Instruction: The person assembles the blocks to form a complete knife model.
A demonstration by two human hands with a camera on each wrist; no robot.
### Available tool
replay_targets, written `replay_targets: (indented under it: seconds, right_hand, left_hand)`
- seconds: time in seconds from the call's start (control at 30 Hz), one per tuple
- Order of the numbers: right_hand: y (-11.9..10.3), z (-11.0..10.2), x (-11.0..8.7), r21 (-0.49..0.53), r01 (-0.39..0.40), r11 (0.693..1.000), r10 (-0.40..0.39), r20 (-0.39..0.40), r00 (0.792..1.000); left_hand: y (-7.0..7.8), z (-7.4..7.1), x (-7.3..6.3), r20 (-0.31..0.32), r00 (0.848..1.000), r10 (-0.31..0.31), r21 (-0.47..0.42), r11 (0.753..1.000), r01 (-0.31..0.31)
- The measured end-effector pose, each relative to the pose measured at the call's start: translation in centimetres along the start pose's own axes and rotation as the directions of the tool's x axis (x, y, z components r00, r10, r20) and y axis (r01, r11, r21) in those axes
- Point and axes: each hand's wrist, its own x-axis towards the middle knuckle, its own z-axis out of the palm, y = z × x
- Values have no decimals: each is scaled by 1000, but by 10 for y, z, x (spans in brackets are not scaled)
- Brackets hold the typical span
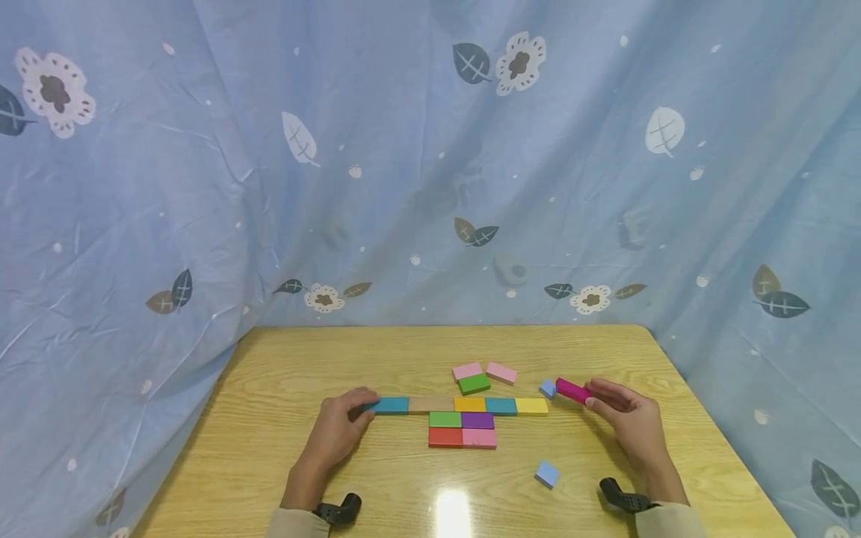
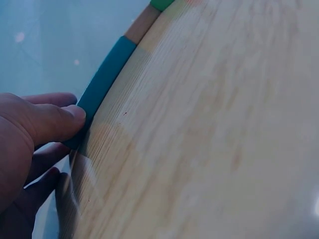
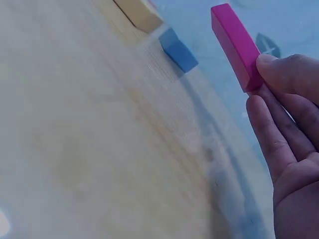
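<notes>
My left hand [image 1: 339,426] pinches the left end of a blue block [image 1: 392,406] between thumb and fingers; in the left wrist view the thumb lies on the near side of this blue block [image 2: 107,74]. It forms the left end of a row with a tan block [image 1: 431,404], an orange block [image 1: 469,404], another blue block [image 1: 501,406] and a yellow block [image 1: 531,406]. Held up off the table, a magenta block [image 1: 572,391] has its right end between the thumb and fingers of my right hand [image 1: 632,430].
Below the row sit a green block [image 1: 445,420], a purple block [image 1: 477,421], a red block [image 1: 445,437] and a pink block [image 1: 480,438]. Behind it lie two pink blocks [image 1: 501,373] and another green block [image 1: 474,384]. Light blue blocks [image 1: 547,474] lie at the right.
</notes>
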Motion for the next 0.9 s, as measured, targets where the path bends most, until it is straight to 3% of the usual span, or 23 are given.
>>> replay_targets:
  seconds: [0.2, 0.4, 0.73, 0.9]
  right_hand:
    - [-12, 1, -32, -23, 30, 999, -30, 0, 1000]
    - [-26, 18, -51, -22, 100, 995, -99, 22, 995]
    - [-41, 82, -70, 14, 178, 984, -178, 129, 976]
    - [-46, 119, -80, 37, 148, 988, -152, 218, 964]
  left_hand:
    - [-1, 0, 0, 1, 1000, -6, -3, 1000, 6]
    - [-2, 2, 0, -5, 1000, -2, 1, 1000, 2]
    - [-2, 1, -1, -8, 1000, -5, -6, 1000, 5]
    - [-1, 1, -1, 0, 1000, -7, 0, 1000, 7]
